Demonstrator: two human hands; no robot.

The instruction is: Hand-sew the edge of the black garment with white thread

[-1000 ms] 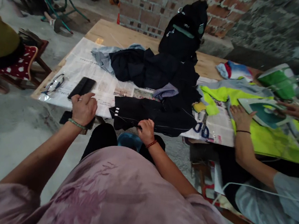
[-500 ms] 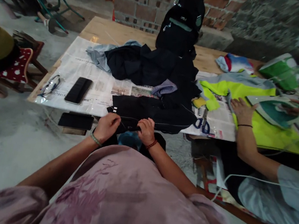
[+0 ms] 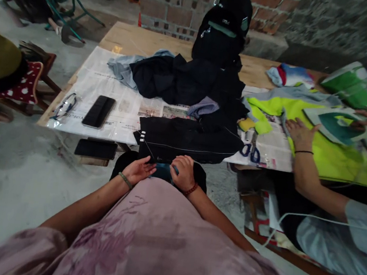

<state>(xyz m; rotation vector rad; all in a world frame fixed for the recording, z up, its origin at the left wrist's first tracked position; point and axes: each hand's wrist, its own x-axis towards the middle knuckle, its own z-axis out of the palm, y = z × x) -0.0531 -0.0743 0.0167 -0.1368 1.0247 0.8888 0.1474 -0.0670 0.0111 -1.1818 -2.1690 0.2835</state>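
Observation:
A black garment point(image 3: 190, 140) lies folded along the front edge of the table, with a thin light line across it and small white marks at its left end. My left hand point(image 3: 138, 170) is just below its left front corner, palm turned up and fingers stretched out, holding nothing I can see. My right hand point(image 3: 183, 173) is at the garment's front edge with its fingers curled in. A small bluish bit shows by those fingers, too small to name. A thin thread crosses the garment's left end.
A phone point(image 3: 99, 111) and glasses point(image 3: 65, 106) lie left on newspaper; another phone point(image 3: 96, 148) sits below the edge. Dark clothes point(image 3: 174, 77) and a black backpack point(image 3: 221, 29) are behind. Blue-handled scissors point(image 3: 251, 152) lie right, near a co-worker's hand point(image 3: 300, 135) and iron point(image 3: 335, 125).
My left hand has come off the garment, dropped toward my lap and opened its pinch. My right hand has moved slightly down and right, its fingers still curled.

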